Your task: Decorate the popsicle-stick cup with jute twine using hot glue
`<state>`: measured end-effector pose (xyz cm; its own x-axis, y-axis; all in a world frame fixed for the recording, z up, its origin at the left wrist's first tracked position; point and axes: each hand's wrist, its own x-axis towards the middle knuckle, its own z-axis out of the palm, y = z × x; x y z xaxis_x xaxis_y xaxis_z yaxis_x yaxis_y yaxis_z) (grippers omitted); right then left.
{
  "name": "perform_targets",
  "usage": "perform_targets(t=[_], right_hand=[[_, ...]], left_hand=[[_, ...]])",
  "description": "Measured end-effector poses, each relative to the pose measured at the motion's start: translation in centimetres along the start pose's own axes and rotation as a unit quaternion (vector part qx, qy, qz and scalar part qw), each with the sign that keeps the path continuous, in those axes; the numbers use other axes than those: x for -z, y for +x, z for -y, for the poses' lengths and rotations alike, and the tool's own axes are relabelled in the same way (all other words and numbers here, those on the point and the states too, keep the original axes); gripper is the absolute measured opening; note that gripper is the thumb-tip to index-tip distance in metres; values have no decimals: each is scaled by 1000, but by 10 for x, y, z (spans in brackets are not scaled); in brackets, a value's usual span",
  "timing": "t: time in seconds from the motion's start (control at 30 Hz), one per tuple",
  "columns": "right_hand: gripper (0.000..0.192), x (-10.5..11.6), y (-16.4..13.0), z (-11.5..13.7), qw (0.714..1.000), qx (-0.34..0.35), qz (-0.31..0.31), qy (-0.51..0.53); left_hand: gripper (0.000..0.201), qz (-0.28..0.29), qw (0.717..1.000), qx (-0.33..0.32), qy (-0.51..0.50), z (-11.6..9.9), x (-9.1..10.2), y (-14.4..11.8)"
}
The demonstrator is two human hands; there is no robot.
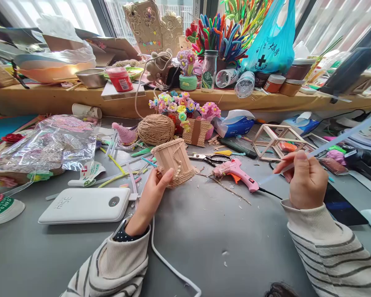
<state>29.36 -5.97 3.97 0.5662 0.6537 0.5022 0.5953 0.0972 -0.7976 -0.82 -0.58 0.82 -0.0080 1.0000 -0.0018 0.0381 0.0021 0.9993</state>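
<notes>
My left hand (154, 192) grips a small craft-stick holder (170, 161) by its near left side. Twine is wound round both ends of the holder, and a short twine piece lies on its stick face. Between the closed fingers of my right hand (306, 177) is a long translucent glue stick (343, 140), slanting up to the right. A pink hot glue gun (235, 171) lies on the table between my hands. Close behind the holder sit black-handled scissors (213, 159) and a ball of twine (156, 128).
A white power bank (85, 205) with a cable lies at the left. Clear plastic wrapping (64, 142) covers the far left. At the back right stands a wooden stick frame (276, 142). Pipe cleaners (216, 39), jars and a blue bag (272, 45) crowd the ledge.
</notes>
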Motion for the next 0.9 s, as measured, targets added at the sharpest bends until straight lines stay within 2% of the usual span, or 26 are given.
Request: perform_targets(t=[0.13, 0.27, 0.53, 0.63, 0.7, 0.9], right_hand=[[41, 2, 0, -11, 991, 52, 45, -115], [42, -8, -3, -23, 980, 68, 109, -150], [40, -12, -9, -23, 954, 78, 157, -245], [38, -16, -12, -24, 938, 61, 197, -277], [37, -19, -13, -24, 928, 50, 228, -292], [48, -20, -13, -19, 901, 44, 297, -313]], left_hand=[[46, 33, 997, -8, 63, -9, 9, -4], [42, 84, 988, -42, 119, -12, 14, -6], [48, 135, 968, -75, 197, -7, 23, -3], [53, 143, 955, -111, 237, -6, 26, -3], [52, 144, 951, -111, 252, -6, 27, -3], [64, 116, 971, -83, 192, -5, 34, -11]])
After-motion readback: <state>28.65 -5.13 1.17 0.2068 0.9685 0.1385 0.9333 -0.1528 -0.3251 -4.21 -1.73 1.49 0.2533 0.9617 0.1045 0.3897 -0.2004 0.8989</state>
